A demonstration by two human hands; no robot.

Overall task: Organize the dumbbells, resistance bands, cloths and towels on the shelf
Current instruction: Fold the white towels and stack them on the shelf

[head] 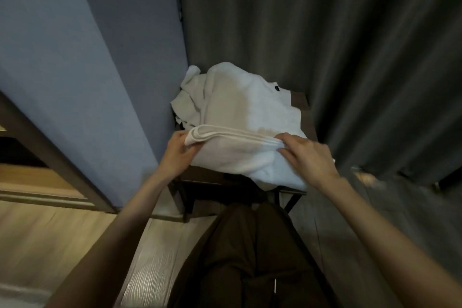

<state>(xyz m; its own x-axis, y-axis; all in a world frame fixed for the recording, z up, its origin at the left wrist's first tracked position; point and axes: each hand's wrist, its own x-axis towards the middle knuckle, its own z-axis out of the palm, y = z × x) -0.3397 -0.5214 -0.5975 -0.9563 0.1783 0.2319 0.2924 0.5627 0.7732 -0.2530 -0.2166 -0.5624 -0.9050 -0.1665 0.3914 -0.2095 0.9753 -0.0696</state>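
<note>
A large white towel [237, 112] lies heaped on the top of a small dark shelf [303, 107] in the corner. Its near edge is folded over into a thick layered band. My left hand [178, 152] grips the left end of that fold, with the fingers curled under the cloth. My right hand [307, 155] pinches the right end of the same fold between thumb and fingers. More crumpled pale cloth [186, 105] sticks out behind the towel on the left. No dumbbells or resistance bands are in view.
A blue-grey wall [87, 70] stands close on the left and a dark pleated curtain [350, 45] hangs behind and to the right. The shelf's dark legs [187, 205] stand on a pale wood floor [62, 245]. My dark trousers [250, 257] fill the bottom middle.
</note>
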